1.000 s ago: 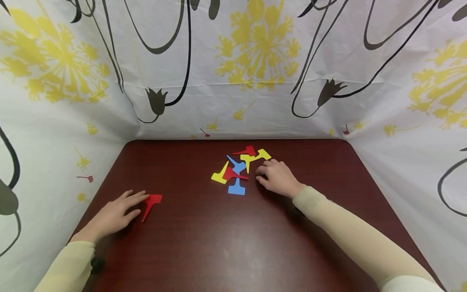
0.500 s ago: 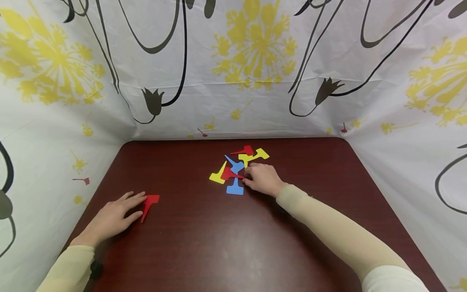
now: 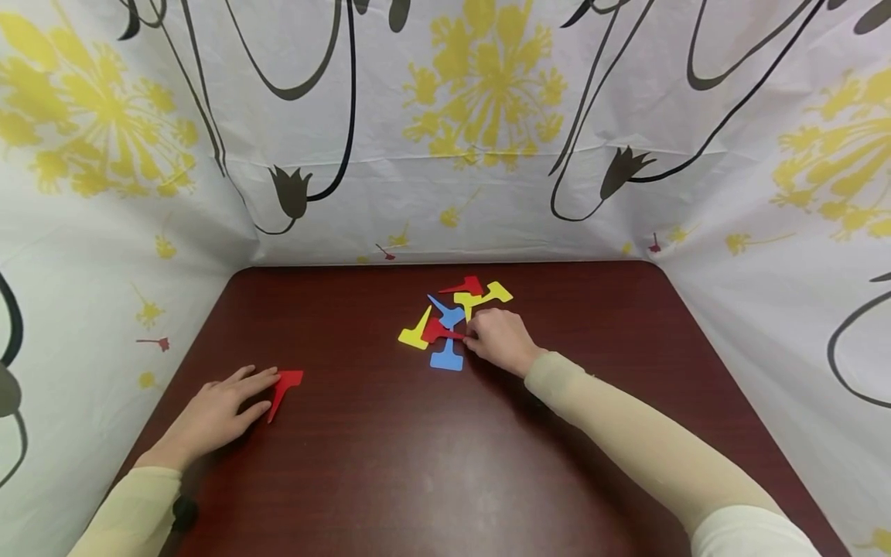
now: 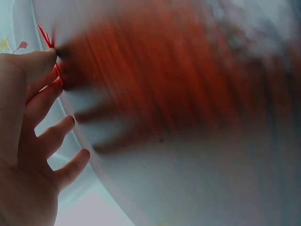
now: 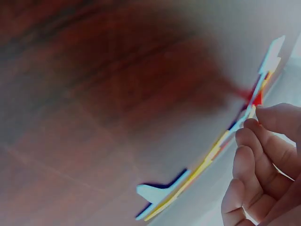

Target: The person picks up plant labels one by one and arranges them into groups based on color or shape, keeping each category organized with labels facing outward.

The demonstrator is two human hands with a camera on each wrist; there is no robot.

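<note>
My left hand [image 3: 221,414] rests on the table at the left, its fingers fairly straight. Its fingertips touch a red T-shaped plant label [image 3: 288,378], also at the fingertips in the left wrist view. At the loose pile my right hand [image 3: 504,340] pinches the pointed end of another red plant label [image 3: 435,330] between thumb and curled fingers. That label lies across a blue plant label [image 3: 447,360]. Around it are a second blue label [image 3: 452,316], a yellow label [image 3: 414,338] and another yellow label [image 3: 468,300], partly behind the right hand.
A further red label [image 3: 472,285] and a yellow label [image 3: 497,292] lie at the pile's back. The dark brown table [image 3: 390,464] reaches back to a white patterned cloth [image 3: 418,209], which also hangs at both sides.
My right hand has moved left from beside the pile and its fingers have closed on the red label's pointed end. The left hand stays on its red label.
</note>
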